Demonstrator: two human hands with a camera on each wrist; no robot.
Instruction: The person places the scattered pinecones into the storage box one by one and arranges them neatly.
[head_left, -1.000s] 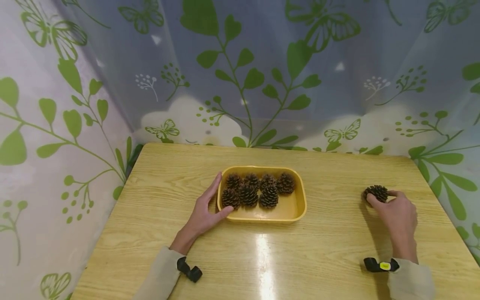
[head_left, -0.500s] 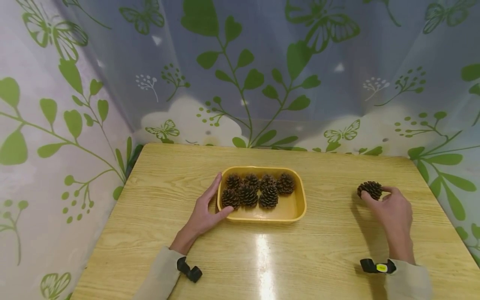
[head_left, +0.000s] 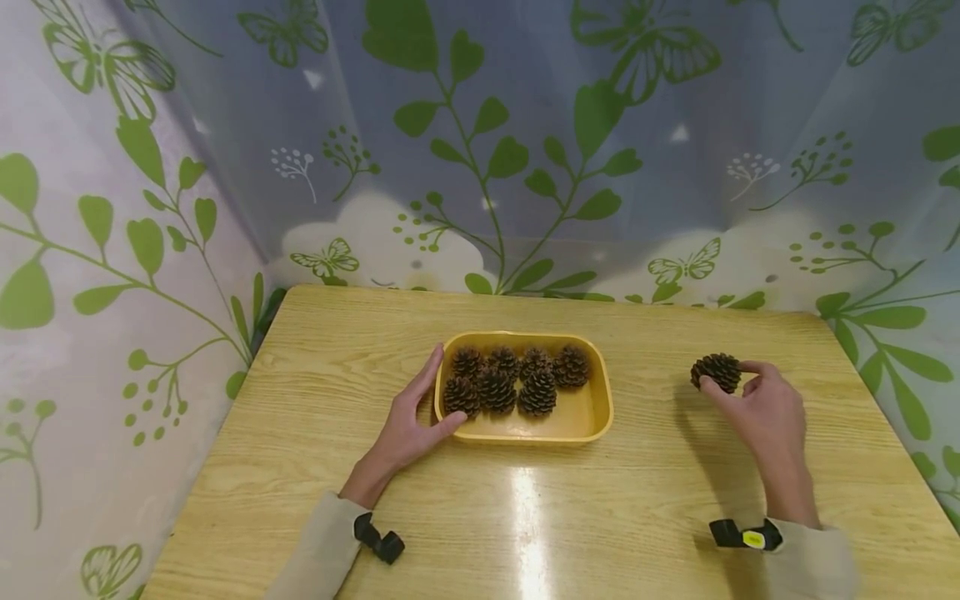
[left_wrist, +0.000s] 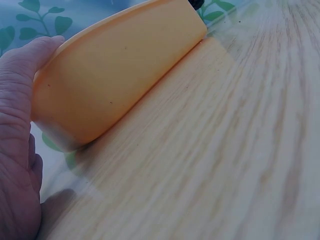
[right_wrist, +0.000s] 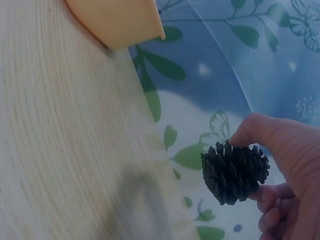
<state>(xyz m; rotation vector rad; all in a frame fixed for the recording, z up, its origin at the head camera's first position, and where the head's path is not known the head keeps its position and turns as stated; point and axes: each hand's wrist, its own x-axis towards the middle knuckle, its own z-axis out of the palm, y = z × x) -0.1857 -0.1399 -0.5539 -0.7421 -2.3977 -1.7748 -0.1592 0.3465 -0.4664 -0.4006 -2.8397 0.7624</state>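
In the head view a yellow plastic tray [head_left: 592, 427] stands on the table with several brown pine cones [head_left: 497, 392] in its left and middle parts. My left hand [head_left: 407, 427] rests against the tray's left end, fingers along the outside and thumb at the front rim. The left wrist view has that thumb [left_wrist: 22, 70] touching the wall near the rim. To the right of the tray my right hand [head_left: 767, 410] pinches another pine cone [head_left: 716, 372] between thumb and fingers. In the right wrist view, this pine cone [right_wrist: 234, 172] is raised above the table.
The wooden table [head_left: 645, 500] reaches a patterned curtain [head_left: 525, 167] at its back edge, and similar cloth hangs on the left. A dark camera band [head_left: 377, 539] sits on the left wrist, and another band [head_left: 746, 535] on the right.
My right hand has lifted its pine cone and carried it left toward the tray. The left hand and the tray have stayed in place.
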